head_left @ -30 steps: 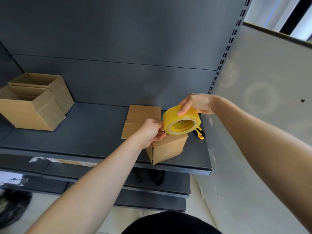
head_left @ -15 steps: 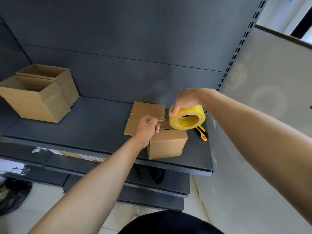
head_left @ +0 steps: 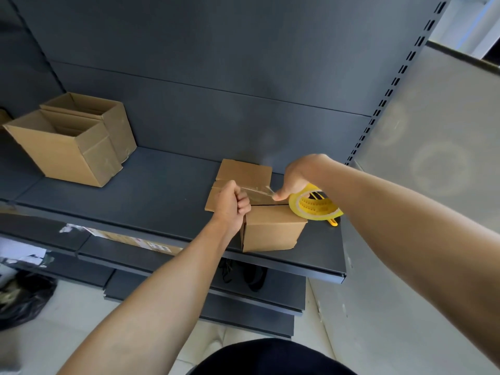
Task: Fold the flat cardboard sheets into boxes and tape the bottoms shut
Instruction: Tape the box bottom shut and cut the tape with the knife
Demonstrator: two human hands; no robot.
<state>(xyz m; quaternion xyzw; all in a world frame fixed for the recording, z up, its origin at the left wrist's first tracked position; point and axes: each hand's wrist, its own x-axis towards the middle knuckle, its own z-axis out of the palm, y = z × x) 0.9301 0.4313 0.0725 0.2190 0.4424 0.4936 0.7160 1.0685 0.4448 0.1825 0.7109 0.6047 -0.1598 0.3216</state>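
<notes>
A small folded cardboard box (head_left: 272, 230) stands near the front right of the dark shelf (head_left: 140, 201), its flap seam facing up. My left hand (head_left: 232, 203) pinches the free end of a clear tape strip (head_left: 257, 191) at the box's left top edge. My right hand (head_left: 296, 177) grips the yellow tape roll (head_left: 313, 207), which sits low at the box's right top edge. The strip stretches between both hands above the seam. Flat cardboard sheets (head_left: 243, 174) lie just behind the box.
Two open-topped cardboard boxes (head_left: 70, 142) stand at the shelf's left. A yellow cutter (head_left: 334, 221) lies partly hidden under the roll. A grey panel (head_left: 422, 163) closes the right side. Lower shelves, a black bag (head_left: 21, 301) and pale floor lie below.
My right hand has carried the roll rightward and down to the box's right edge, drawing out a strip of tape. My left hand keeps pinching the tape end at the left.
</notes>
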